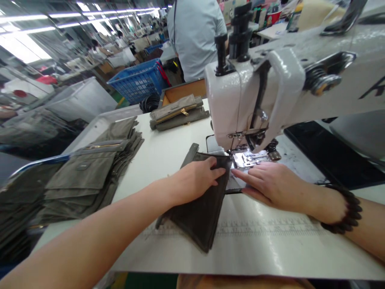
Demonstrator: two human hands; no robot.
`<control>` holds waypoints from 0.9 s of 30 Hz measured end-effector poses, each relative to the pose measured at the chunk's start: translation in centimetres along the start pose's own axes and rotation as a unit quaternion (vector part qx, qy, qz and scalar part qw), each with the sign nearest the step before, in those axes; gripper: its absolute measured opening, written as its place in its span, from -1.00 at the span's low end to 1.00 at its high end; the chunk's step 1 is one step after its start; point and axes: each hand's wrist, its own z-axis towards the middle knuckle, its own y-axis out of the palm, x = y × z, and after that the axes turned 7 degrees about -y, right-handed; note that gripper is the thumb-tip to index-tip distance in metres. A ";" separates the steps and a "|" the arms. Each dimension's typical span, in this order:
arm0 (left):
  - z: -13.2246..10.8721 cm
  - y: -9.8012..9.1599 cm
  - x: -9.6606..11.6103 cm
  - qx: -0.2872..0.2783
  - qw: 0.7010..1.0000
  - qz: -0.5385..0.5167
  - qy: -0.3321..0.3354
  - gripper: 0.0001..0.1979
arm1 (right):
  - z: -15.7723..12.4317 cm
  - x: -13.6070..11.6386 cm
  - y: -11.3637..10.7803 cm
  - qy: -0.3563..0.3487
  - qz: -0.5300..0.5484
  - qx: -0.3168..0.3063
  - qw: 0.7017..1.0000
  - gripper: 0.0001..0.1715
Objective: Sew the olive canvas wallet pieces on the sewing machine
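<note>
A dark brown-grey fabric bag piece (197,212) lies at a slant on the white sewing table, its upper right corner at the needle of a sewing machine (240,104). My left hand (195,178) grips it from above, fingers bent near its right edge and the thumb side hidden in part. Just right of the piece, my right hand (270,182) rests by the lit presser foot (245,157). Its index finger stretches towards the fabric edge, and it holds nothing. A dark beaded bracelet (344,210) circles the right wrist.
Stacked grey-brown fabric pieces (87,168) lie at the left. Zippered pieces (180,112) sit behind the work. A printed ruler (264,228) runs along the table front. Beyond are a blue crate (138,82) and a person in a light shirt (197,38).
</note>
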 end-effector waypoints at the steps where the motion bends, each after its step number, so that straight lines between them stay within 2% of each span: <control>1: -0.1 0.1 0.7 -0.004 1.000 0.014 -0.007 -0.65 | 0.0 0.0 0.0 -0.002 -0.001 0.000 1.000 -0.55; 8: 0.7 0.4 3.3 -0.007 0.996 0.003 -0.089 -0.58 | -0.1 0.2 -0.1 -0.003 0.015 0.001 1.000 -0.59; 13: 0.7 0.4 4.3 0.023 0.996 -0.035 -0.085 -0.56 | -0.2 0.4 -0.3 -0.003 0.036 0.002 0.999 -0.61; 20: 1.0 0.4 4.3 0.037 0.995 -0.043 -0.083 -0.57 | -0.2 0.7 -0.3 0.009 0.026 -0.017 0.999 -0.61; 23: -0.4 0.0 5.1 0.033 0.993 -0.060 -0.094 -0.46 | -0.4 0.0 -1.5 0.032 0.020 -0.054 0.998 -0.66; 27: -4.4 -0.1 7.3 0.053 0.995 -0.080 -0.013 -0.30 | -1.2 -3.1 -4.0 0.034 0.043 -0.105 0.993 -0.82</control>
